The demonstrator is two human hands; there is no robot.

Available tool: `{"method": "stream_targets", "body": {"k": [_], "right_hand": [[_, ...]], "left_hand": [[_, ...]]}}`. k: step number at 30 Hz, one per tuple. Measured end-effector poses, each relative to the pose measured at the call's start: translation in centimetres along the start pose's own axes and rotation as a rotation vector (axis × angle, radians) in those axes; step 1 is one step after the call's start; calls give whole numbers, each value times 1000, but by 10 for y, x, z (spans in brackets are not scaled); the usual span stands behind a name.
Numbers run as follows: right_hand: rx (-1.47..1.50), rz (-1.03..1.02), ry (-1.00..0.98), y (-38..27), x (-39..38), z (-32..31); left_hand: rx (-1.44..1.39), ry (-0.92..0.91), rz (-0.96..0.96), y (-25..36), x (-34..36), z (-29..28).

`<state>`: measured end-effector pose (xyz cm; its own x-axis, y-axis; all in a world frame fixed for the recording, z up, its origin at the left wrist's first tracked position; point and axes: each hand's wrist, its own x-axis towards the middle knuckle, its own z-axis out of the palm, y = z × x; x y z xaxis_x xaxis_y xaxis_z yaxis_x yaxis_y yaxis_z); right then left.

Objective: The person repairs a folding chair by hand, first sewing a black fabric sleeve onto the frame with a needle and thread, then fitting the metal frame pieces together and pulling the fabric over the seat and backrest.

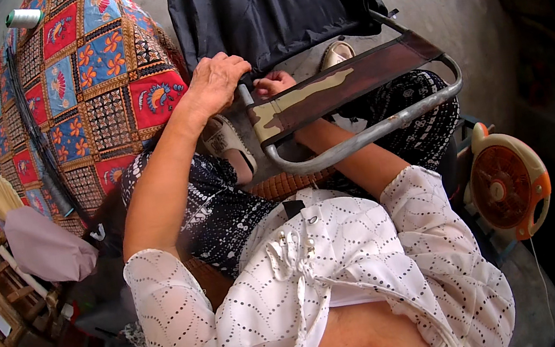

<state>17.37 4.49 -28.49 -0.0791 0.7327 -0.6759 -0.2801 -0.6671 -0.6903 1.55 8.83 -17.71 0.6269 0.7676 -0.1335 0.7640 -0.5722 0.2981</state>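
A folding-chair frame of grey metal tube [366, 139] lies across my lap, with a camouflage fabric band [350, 83] stretched over it. Black fabric [275, 12] covers the frame's far part. At the fabric's lower left corner, beside the tube, my left hand [217, 80] is closed on the black cloth. Just right of it, my right hand [273, 83] is closed in a pinch below the black edge. Its forearm passes beneath the camouflage band, and what its fingertips hold is too small to make out.
To the left, a patterned cloth [100, 63] covers a large surface. On it are a thread spool [24, 18] and a bundle of long black strips [34, 131]. An orange and cream fan [506, 182] stands at right. Wooden furniture [2, 301] stands at lower left.
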Motion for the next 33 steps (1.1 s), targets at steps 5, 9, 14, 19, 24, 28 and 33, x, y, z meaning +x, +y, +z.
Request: {"method": "stream_targets", "body": {"k": [5, 9, 14, 19, 24, 28, 33], "right_hand": [[-1, 1, 115, -35, -9, 5], [-250, -19, 166, -33, 4, 3], [-36, 138, -61, -29, 0, 9], [-293, 116, -233, -41, -13, 7], [-588, -458, -68, -42, 3, -54], [145, -255, 316, -23, 126, -153], [358, -189, 599, -86, 115, -184]], "left_hand": [[182, 25, -4, -3, -3, 9], [200, -10, -37, -2, -1, 9], [124, -34, -79, -1, -3, 9], [307, -238, -183, -9, -5, 1], [253, -369, -270, -10, 1, -15], [218, -456, -252, -4, 35, -26], [267, -569, -265, -4, 51, -33]]}}
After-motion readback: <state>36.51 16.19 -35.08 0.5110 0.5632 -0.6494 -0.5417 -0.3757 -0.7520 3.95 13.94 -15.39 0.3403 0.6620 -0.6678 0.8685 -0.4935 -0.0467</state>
